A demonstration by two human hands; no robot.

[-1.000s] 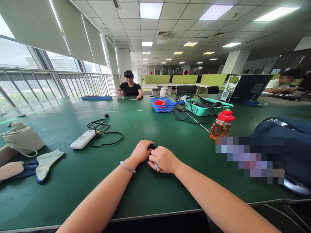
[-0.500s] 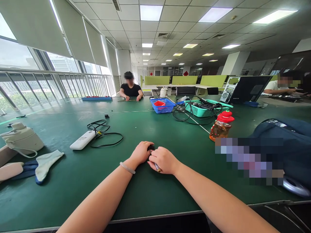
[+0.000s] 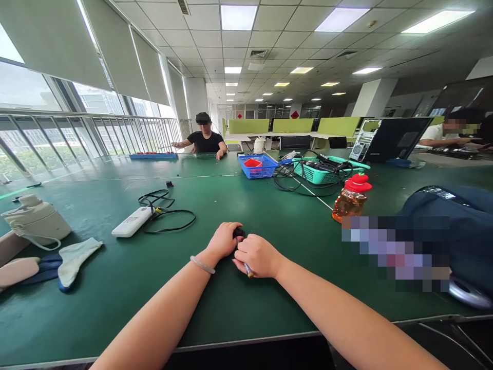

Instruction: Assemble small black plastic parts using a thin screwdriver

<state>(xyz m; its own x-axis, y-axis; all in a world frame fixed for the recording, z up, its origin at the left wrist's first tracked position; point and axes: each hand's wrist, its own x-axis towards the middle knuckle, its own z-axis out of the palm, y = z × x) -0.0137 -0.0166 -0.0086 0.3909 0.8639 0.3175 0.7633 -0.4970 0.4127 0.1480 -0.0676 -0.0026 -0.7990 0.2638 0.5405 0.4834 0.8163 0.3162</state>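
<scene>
At the middle of the green table (image 3: 215,318), my left hand (image 3: 224,240) is closed round a small black object (image 3: 238,233), whose kind I cannot make out. My right hand (image 3: 259,255) is closed on a slim pen-like tool (image 3: 249,271); its near end juts out below the fingers. The far end of the tool is hidden by the hands, which are close together at the black object. A pale bracelet (image 3: 202,265) circles my left wrist.
Ahead on the left lie a white power bank (image 3: 133,222) and a black cable (image 3: 185,211). A glove (image 3: 79,259) and a beige bottle (image 3: 33,221) are far left. Blue (image 3: 262,171) and green baskets (image 3: 316,176), a red-capped bottle (image 3: 349,203) and a dark bag (image 3: 454,216) stand right.
More of the black object shows between my hands, which have barely moved. Across the table, a person has stretched one arm out towards the blue tray.
</scene>
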